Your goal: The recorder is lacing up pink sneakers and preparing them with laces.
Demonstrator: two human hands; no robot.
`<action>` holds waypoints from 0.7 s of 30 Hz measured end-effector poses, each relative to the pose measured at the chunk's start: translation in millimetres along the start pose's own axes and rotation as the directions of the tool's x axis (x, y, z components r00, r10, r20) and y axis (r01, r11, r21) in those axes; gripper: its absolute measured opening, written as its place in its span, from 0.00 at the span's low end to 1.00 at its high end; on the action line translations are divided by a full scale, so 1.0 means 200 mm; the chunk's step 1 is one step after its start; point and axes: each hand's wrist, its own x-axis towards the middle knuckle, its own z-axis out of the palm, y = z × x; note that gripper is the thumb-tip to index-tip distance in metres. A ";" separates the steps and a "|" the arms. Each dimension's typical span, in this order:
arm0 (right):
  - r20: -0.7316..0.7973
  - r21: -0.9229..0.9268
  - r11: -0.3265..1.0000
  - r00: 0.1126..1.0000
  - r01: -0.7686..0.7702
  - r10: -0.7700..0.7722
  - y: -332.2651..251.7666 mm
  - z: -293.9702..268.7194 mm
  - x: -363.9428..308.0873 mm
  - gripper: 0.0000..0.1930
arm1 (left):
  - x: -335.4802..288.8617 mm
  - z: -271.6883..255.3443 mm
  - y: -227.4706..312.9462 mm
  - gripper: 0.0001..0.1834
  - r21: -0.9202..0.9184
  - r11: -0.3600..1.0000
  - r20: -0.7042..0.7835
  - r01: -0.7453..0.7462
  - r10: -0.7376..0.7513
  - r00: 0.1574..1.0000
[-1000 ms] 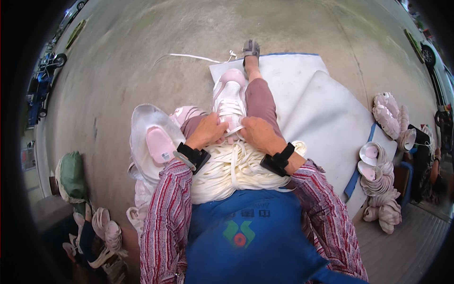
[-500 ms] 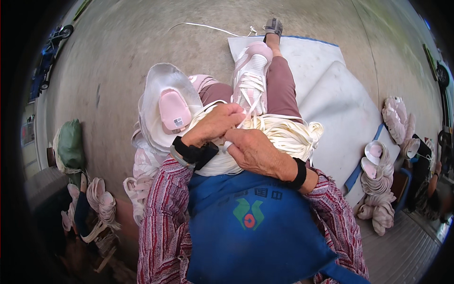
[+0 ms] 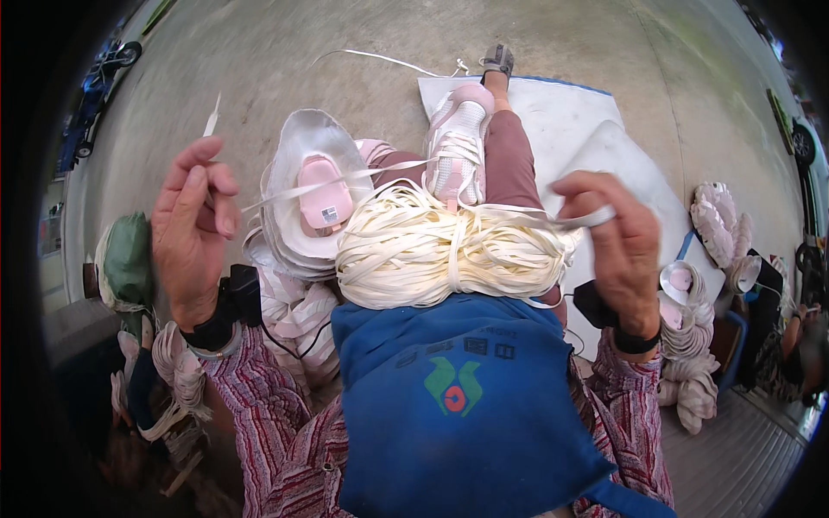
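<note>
A pink and white sneaker [image 3: 458, 142] lies between my legs, toe pointing away, its white lace [image 3: 380, 172] drawn out to the left. My left hand [image 3: 194, 229] is raised at the left with that lace pinched in it; a tip sticks up above the fingers. My right hand [image 3: 617, 246], raised at the right and slightly blurred, has a white lace strand looped round its fingers. Between the hands a thick bundle of cream laces [image 3: 406, 255], tied round the middle, rests on my lap above the blue apron [image 3: 466, 457].
Left of the sneaker stands a stack of pale, bowl-like shells [image 3: 285, 186] with a pink pad [image 3: 319, 192] inside. More pink-white shoes [image 3: 298, 306] lie below it. A grey sheet [image 3: 587, 129] covers floor at right. Shoe parts [image 3: 691, 345] are heaped at far right, beside another person's arm.
My hands were together over the lace bundle at the sneaker's heel. They have moved wide apart, left and right, drawing the laces out. The bundle is now uncovered.
</note>
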 end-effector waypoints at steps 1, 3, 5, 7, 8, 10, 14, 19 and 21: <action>-0.091 -0.016 0.998 0.994 0.054 -0.056 0.01 -0.06 0.00 0.10 | 0.00 -0.02 0.00 0.16 -0.085 0.996 0.018 -0.041 0.043 0.999; -0.303 0.206 0.971 0.952 0.117 -0.050 0.02 -0.13 -0.01 0.16 | 0.00 -0.08 -0.01 0.17 -0.122 0.990 0.013 -0.077 0.079 0.997; -0.290 0.595 0.758 0.951 0.268 -0.109 0.00 -0.26 -0.03 0.16 | 0.01 -0.17 0.00 0.17 -0.154 0.964 -0.065 -0.215 0.207 0.976; -0.480 0.452 0.845 0.876 0.285 -0.039 -0.01 -0.41 -0.06 0.15 | 0.02 -0.28 -0.01 0.18 -0.191 0.962 -0.136 -0.194 0.170 0.976; -0.521 0.535 0.786 0.853 0.310 0.018 -0.01 -0.49 -0.09 0.16 | 0.02 -0.33 -0.01 0.17 -0.160 0.954 -0.090 -0.255 0.243 0.966; -0.615 0.555 0.754 0.784 0.352 0.086 0.02 -0.62 -0.15 0.16 | 0.05 -0.40 -0.04 0.18 -0.158 0.945 -0.161 -0.287 0.262 0.952; -0.729 0.552 0.748 0.648 0.369 0.218 0.13 -0.72 -0.27 0.16 | 0.17 -0.27 -0.15 0.20 -0.084 0.983 -0.298 -0.163 0.131 0.945; -0.526 0.237 0.933 0.843 0.271 -0.111 0.07 -0.39 -0.15 0.14 | 0.19 0.35 -0.32 0.15 -0.040 0.999 0.267 0.015 -0.004 0.964; -0.329 0.076 0.934 0.893 0.350 -0.308 0.00 -0.18 -0.06 0.13 | 0.12 0.60 -0.34 0.17 0.075 0.997 0.358 -0.017 -0.011 0.933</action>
